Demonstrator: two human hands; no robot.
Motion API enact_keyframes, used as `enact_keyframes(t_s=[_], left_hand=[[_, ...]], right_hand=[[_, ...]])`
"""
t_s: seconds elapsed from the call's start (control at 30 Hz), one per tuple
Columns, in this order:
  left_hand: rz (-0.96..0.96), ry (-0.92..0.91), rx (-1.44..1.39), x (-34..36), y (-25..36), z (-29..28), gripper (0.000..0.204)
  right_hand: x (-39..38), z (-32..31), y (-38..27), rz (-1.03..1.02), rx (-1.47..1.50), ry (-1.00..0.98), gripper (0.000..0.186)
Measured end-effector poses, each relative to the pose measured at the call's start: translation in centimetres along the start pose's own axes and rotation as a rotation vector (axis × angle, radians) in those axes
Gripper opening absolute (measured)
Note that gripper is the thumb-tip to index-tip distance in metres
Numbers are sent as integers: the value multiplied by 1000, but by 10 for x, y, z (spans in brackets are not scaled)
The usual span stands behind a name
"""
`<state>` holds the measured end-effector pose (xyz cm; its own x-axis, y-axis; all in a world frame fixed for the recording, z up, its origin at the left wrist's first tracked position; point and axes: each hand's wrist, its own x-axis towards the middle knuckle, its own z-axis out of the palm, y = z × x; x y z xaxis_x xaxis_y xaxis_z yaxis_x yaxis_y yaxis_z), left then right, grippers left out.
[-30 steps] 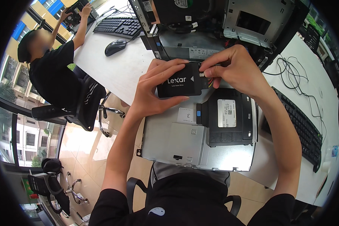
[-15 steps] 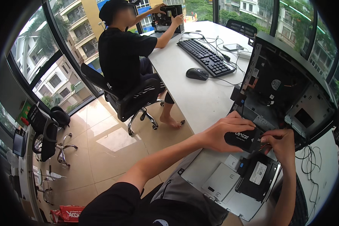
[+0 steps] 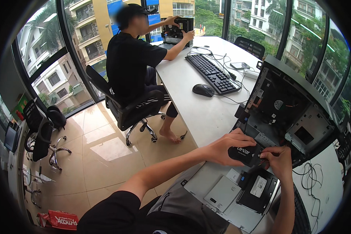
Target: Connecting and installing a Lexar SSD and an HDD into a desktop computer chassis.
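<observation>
My left hand [image 3: 228,150] is closed around a flat black solid-state drive [image 3: 240,158], thumb along its lower edge and fingers over its top. My right hand [image 3: 279,163] pinches at the drive's right end, at a small connector with coloured wires, mostly hidden by my fingers. Just behind both hands stands an open black desktop computer case [image 3: 284,101], with its dark interior showing. Below them lies a silver metal panel [image 3: 218,195] carrying a black drive unit [image 3: 247,197] with a white label.
A white desk [image 3: 199,117] holds a keyboard [image 3: 212,72], mouse [image 3: 202,89], phone [image 3: 240,65] and cables [image 3: 314,179]. A co-worker [image 3: 128,74] in black sits at the far left side, hands on another computer case [image 3: 177,29]. Office chairs [image 3: 43,140] and a red bag [image 3: 58,219] are lower left.
The view has swung left and up, showing more of the windows and co-worker, so my hands sit lower and further right in the picture. Both hands remain on the drive.
</observation>
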<state>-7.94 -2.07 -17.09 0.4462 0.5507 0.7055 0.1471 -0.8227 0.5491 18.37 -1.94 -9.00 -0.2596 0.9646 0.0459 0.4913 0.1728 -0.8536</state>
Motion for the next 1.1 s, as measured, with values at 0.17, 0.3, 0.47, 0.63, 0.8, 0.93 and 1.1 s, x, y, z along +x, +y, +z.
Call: enact_keyframes(t_s=[0.17,0.3,0.47,0.63,0.8,0.93,1.1], left_hand=[[12,-14,37,0,2,2,78],[3,-18,23,1,3,2,77],[2,-19,21,1,3,2,76],[31,-15,12,2,1,3,76],[20,-30,28,2,1,3,76],[8,-51,40,4,3,3,75],[-16,-15,83,1,1,2,77]], right_hand=[[-4,-6,-2,-28,-93,-58,12],[-5,-16,-6,-30,-131,-78,12],[-2,-19,-7,-255,-465,-50,12],[4,-19,6,-250,-313,-95,11],[6,-16,5,-327,-311,-93,12],[2,-16,6,-297,-338,-65,11],[-6,-20,-8,-341,-421,-48,11]])
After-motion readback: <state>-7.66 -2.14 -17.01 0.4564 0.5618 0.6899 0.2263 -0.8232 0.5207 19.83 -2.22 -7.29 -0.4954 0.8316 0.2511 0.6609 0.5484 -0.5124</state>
